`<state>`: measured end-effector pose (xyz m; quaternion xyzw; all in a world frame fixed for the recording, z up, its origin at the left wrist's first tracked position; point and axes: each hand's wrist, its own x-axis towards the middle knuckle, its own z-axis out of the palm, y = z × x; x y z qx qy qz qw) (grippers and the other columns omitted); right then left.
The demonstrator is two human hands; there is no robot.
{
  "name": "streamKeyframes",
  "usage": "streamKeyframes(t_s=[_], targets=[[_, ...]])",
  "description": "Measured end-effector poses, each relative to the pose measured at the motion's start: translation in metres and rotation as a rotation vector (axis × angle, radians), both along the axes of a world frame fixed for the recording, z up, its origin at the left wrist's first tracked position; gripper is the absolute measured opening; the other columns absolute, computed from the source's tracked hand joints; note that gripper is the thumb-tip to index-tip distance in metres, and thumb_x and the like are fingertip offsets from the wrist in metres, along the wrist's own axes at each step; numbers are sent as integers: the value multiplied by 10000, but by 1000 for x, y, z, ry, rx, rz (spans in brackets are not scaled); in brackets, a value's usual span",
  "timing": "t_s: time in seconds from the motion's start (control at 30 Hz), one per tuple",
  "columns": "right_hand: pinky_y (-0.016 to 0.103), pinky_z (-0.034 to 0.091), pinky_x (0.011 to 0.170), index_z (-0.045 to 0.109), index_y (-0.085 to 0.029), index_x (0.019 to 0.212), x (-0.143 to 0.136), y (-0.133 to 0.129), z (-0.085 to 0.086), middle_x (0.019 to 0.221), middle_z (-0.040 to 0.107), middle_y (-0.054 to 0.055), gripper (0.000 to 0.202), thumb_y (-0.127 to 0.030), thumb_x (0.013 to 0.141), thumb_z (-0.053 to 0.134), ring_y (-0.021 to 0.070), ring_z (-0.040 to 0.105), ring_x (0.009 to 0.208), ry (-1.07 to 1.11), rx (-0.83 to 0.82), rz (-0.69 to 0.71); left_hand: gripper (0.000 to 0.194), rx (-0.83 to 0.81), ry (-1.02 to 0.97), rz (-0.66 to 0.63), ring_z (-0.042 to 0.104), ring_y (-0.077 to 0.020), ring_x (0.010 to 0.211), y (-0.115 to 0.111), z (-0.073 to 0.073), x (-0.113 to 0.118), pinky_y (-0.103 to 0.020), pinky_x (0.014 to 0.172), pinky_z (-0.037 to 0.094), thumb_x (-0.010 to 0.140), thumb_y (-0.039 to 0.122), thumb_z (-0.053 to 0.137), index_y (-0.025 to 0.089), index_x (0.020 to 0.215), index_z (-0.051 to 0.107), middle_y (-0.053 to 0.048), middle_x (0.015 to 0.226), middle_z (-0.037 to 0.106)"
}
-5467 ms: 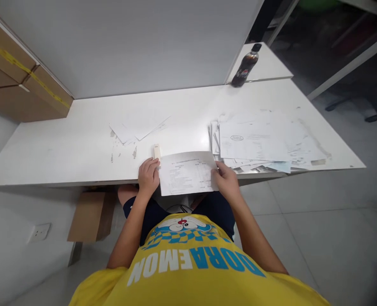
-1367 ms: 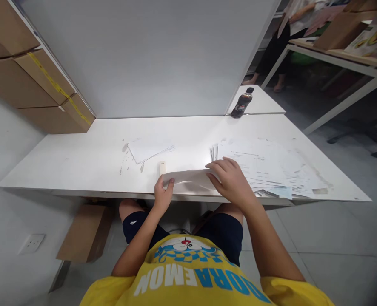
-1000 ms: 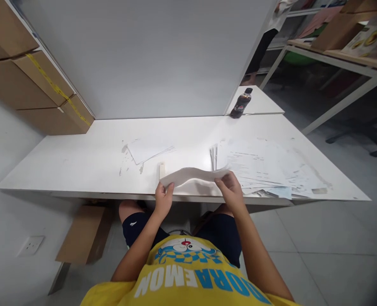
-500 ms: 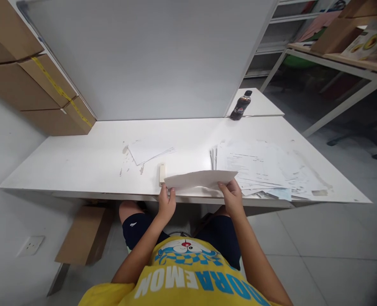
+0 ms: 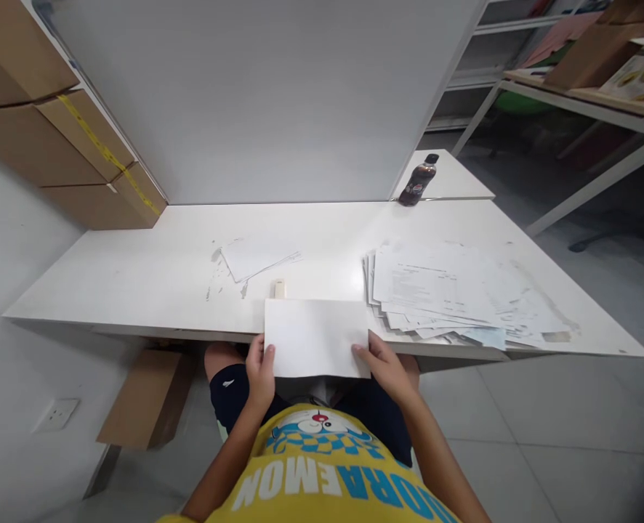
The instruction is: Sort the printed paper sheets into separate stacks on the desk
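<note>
A blank white sheet of paper (image 5: 318, 338) is held up at the desk's front edge, its face turned toward me. My left hand (image 5: 261, 369) pinches its left side, thumb on the front. On the opposite side, my right hand (image 5: 383, 362) grips the sheet the same way, fingers behind it. Just beyond the sheet's top edge lies a small cream-coloured block-like object (image 5: 279, 288), its near part hidden by the paper. A few white sheets (image 5: 254, 258) rest farther back on the left. To the right spreads a pile of printed papers (image 5: 431, 283).
A dark cola bottle (image 5: 419, 181) stands at the back right of the white desk (image 5: 137, 283). Behind rises a large whiteboard-like panel (image 5: 267, 102). Cardboard boxes (image 5: 82, 149) are stacked at the left, and another box (image 5: 139, 399) sits below the desk.
The paper has tilted from nearly edge-on to facing me and come down closer to my body. Both hands moved with it, still holding its sides.
</note>
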<state>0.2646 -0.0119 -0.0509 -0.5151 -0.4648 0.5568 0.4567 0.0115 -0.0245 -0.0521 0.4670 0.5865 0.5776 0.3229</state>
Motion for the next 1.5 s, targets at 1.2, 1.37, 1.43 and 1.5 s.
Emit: streamKeyframes(t_s=[1.2,1.37,1.43,1.5], targets=[[414,490,924,583,-240,1121,2,-2,-13,1094,703,57,408,-377,737,585,281,621,1053,-141,-137,-100,439,187,972,-225,320,-257,1460,49,-13,-6,-506,1169,289,1005,241,345,228,1406,522,-60,1438,537],[428,485,878,605,-239,1121,10,-3,5,1009,702,72,405,-363,738,558,287,621,941,-360,-39,-164,414,273,985,-257,358,-280,1440,55,1,-9,-537,1151,319,986,229,372,203,1343,581,-92,1358,610],[415,487,858,617,-248,1107,26,-5,18,990,698,67,381,-358,749,547,281,613,924,-450,28,-232,420,307,980,-262,427,-280,1397,67,8,-15,-522,1132,354,978,228,373,194,1344,578,-110,1319,637],[395,489,811,624,-248,1081,50,-4,33,938,690,61,353,-355,757,532,266,602,872,-581,101,-335,449,306,963,-220,492,-277,1344,91,15,-27,-493,1112,388,978,242,357,180,1386,535,-132,1310,639]])
